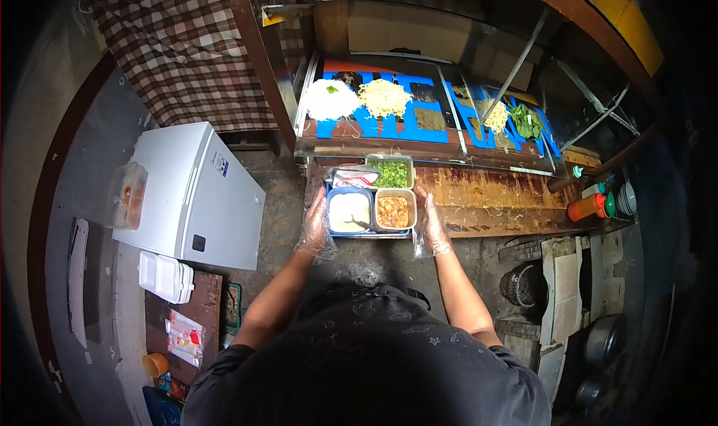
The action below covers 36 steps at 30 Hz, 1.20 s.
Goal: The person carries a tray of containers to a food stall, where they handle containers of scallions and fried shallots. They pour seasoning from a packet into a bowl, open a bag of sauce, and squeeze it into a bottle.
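Note:
A blue tray (pixel 370 235) with several food containers sits at the front of the wooden counter. My left hand (pixel 315 228), in a clear plastic glove, grips its left side, fingers pointing forward. Against the right side my right hand (pixel 434 224) holds the tray in the same way, also gloved. Near the left hand is a blue container of white food (pixel 350 207) with a dark utensil in it. By the right hand stands a container of reddish-orange chopped food (pixel 393 212). Behind are a tub of chopped greens (pixel 388 175) and a crumpled white-and-red packet (pixel 354 177).
A glass display case behind holds white noodles (pixel 331 99), yellow noodles (pixel 384 97) and leafy greens (pixel 526 121). At left stands a white chest freezer (pixel 224 190), with foam boxes (pixel 165 276) nearby. Orange bottles (pixel 586 207) stand right, above a dark basket (pixel 521 286).

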{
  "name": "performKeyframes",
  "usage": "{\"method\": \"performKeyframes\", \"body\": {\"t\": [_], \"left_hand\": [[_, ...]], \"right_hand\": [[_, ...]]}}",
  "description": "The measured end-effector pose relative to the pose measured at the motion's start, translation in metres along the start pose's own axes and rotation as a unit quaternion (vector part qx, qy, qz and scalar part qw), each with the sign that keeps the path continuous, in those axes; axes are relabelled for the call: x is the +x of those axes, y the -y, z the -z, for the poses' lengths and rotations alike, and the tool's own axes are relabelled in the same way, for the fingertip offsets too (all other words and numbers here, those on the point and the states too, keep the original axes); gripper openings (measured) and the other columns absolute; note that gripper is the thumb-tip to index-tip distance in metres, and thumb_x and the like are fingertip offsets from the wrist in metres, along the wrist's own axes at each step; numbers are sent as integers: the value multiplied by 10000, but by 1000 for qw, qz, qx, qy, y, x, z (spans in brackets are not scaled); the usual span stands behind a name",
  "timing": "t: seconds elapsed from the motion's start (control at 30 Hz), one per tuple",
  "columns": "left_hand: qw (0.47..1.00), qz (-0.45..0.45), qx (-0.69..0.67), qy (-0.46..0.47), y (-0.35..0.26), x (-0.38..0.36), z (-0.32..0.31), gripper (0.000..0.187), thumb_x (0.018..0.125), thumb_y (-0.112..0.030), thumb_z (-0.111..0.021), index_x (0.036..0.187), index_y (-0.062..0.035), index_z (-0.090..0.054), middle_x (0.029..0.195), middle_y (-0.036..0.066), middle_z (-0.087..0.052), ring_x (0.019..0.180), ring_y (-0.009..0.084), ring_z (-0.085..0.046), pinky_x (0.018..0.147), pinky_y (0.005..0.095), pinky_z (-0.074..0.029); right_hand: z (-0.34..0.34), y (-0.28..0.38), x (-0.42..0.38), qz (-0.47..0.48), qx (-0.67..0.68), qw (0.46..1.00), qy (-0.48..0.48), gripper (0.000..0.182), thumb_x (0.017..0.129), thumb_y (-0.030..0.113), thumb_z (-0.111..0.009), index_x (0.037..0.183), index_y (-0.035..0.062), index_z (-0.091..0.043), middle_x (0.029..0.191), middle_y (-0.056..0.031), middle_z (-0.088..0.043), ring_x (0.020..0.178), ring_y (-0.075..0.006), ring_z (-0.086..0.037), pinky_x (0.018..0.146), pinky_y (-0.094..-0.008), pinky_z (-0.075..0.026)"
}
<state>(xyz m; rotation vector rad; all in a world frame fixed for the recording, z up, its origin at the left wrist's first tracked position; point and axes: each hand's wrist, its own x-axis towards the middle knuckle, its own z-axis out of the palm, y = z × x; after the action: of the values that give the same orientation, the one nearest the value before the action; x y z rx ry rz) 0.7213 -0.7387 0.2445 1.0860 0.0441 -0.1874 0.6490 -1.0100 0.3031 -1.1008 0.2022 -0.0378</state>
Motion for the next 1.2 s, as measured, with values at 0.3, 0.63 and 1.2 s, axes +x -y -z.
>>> {"method": "performKeyframes", "body": {"t": [0.3,0.63,1.2], "left_hand": [[992,26,101,64,-7,-5,19,524,1060,-226,-397,1491,52,-289,1556,116,-326,1425,190,-315,1184,321,-223],[994,36,29,98,3,-6,23,568,1060,-234,-385,1521,41,-197,1578,118,-268,1437,192,-285,1189,326,-214],[1000,2,9,9,-12,-20,-10,560,1028,-171,-437,1498,72,-253,1582,144,-264,1454,202,-254,1187,315,-184]], "right_hand": [[11,-24,-6,7,20,999,-41,758,1029,520,-368,1488,-72,-253,1509,-182,-369,1389,-256,-364,1158,-377,-284],[16,-44,-5,55,22,998,-9,736,1038,512,-333,1473,-81,-291,1516,-172,-362,1399,-250,-349,1167,-371,-257],[8,-40,-1,81,-21,996,-11,656,1048,464,-345,1449,-55,-373,1497,-151,-395,1387,-231,-362,1160,-352,-254]]}}
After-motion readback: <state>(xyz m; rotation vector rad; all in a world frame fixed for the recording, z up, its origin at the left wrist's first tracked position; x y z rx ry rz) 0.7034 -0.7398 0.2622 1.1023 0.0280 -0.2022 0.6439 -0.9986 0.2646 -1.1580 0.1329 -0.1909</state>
